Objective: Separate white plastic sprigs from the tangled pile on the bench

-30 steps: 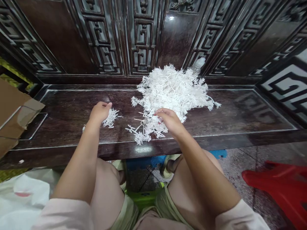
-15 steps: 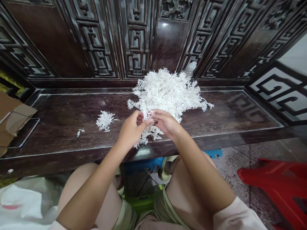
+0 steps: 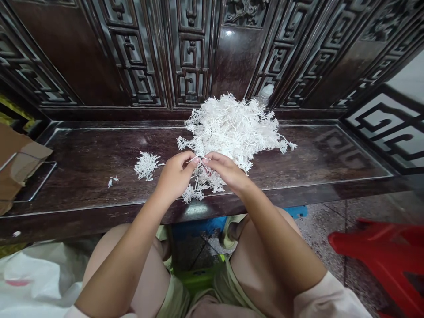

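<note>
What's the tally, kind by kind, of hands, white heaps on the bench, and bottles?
Hands: 2 (left hand, right hand)
White heaps: 2 (large heap, small heap)
Bottles: 1 (clear bottle)
Total: 5

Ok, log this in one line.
left hand and right hand: fingertips pinching thin white strands; large white frilly heap: beyond hands; small white frilly heap: to left

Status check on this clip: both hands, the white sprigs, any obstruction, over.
Left hand and right hand pinching thin white strand. Large pile of white sprigs just beyond; small white clump off left. Clear bottle behind pile, blocking neither hand.
</note>
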### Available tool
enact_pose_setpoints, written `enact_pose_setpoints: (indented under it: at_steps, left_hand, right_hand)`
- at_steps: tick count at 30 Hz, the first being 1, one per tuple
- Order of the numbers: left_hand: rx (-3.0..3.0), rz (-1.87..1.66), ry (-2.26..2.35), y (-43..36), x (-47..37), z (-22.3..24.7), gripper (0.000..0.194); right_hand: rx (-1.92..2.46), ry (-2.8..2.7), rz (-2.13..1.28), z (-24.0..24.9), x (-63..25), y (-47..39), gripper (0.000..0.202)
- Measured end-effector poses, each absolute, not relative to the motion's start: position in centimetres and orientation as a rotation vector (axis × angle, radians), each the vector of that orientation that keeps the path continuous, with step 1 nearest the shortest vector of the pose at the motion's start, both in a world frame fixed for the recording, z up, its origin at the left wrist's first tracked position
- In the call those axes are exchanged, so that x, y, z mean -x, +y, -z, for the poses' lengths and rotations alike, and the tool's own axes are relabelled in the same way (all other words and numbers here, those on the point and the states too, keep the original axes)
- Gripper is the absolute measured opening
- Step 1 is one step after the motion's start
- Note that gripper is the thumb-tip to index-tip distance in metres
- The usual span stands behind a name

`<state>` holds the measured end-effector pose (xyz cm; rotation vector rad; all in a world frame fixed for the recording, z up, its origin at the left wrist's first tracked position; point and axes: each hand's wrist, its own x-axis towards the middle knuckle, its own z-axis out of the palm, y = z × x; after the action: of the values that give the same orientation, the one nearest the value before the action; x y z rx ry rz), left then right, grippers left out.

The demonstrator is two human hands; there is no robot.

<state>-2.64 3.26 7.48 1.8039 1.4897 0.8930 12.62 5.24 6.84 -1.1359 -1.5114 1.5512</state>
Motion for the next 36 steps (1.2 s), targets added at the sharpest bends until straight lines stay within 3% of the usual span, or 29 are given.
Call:
enact_pose_setpoints:
  at_steps: [7,13,21,26,36]
  left_hand:
    - [-2.013,-0.76,1.494,3.3,2.7,-7.3,0.026]
    - [-2.024,-0.868,1.496,3.5,3.0,-7.5,0.028]
    - [-1.911,-1.166,1.464,3.7,2.7,-7.2,0.02]
    - [-1.246,-1.734,1.818,6.1,7.7,-6.3,0.022]
    - [-1.088,-1.083,1.213,4.0,2.0,-6.4,0.017]
  right_hand:
    - [1.014,-1.624,-1.484,-5.9,-12.8,5.6,0.021]
    - [1.045,-1.699,-1.461,-6.5,-13.2,5.5,0.021]
    - [0.945,-1.638,-1.504,-7.3,-13.2,5.2,0.018]
    - [0.957,-1.645,-1.59,-8.3,-14.6,4.7,0.016]
    - [1.268,-1.493,-1.464,-6.0,-12.8,5.7,0.016]
